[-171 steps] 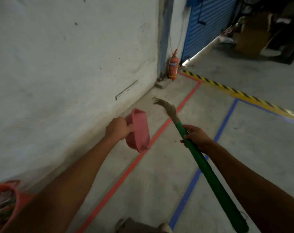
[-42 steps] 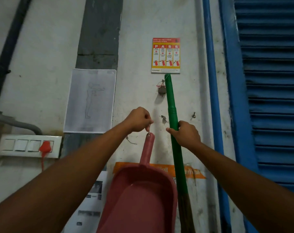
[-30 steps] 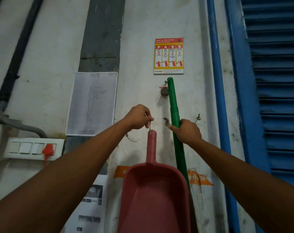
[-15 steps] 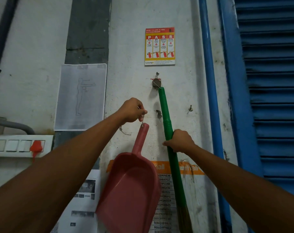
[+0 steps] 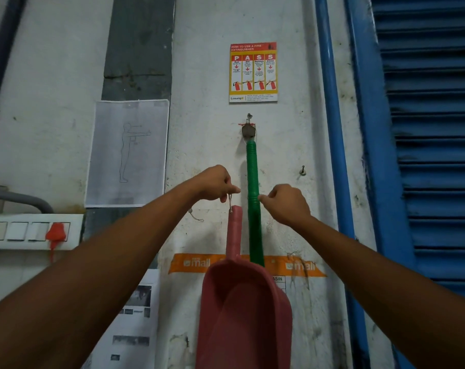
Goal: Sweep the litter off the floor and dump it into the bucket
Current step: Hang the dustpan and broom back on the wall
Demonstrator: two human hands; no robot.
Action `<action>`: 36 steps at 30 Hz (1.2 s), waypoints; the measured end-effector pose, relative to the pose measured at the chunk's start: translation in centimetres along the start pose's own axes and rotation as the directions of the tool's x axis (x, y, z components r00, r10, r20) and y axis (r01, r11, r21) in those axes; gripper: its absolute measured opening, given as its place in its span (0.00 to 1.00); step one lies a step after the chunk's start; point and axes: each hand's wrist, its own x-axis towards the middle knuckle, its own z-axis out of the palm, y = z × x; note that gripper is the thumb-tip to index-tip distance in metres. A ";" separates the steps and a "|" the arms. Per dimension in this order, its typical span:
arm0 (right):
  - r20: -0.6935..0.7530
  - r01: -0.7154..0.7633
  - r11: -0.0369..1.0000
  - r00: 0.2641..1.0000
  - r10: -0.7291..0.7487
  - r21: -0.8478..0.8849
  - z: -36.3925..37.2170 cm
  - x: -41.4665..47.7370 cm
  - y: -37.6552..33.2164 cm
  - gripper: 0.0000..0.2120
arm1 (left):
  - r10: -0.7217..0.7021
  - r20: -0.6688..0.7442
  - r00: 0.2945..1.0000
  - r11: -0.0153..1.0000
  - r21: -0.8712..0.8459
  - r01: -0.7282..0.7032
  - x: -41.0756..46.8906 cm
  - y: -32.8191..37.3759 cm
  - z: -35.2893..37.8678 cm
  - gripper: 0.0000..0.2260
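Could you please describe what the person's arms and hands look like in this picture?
The left forearm and right forearm are bare, no sleeves in view. The left hand and right hand wear no gloves; no watch, bracelet or ring shows.

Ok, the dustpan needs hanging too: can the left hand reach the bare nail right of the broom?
Probably, though not straight across: the broom hangs between the nail and the left hand, which pinches the dustpan loop, and the right hand is at the broom. It must pass in front.
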 end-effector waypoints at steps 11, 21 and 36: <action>0.372 -0.073 0.865 0.918 -0.136 0.497 -0.6 -1.1 -5.0 0.08 | -0.016 -0.047 0.999 0.978 -0.211 0.005 0.4 0.0 -1.3 0.21; 0.161 -0.027 0.841 0.984 -0.071 0.540 1.2 -0.6 -6.1 0.05 | -0.170 0.294 0.941 0.611 -0.718 0.334 0.2 -1.8 -5.8 0.22; -0.094 -0.015 0.743 0.990 0.105 0.669 1.8 0.2 -9.2 0.08 | -0.269 0.160 0.950 0.191 -0.958 0.215 2.2 -3.2 -5.9 0.10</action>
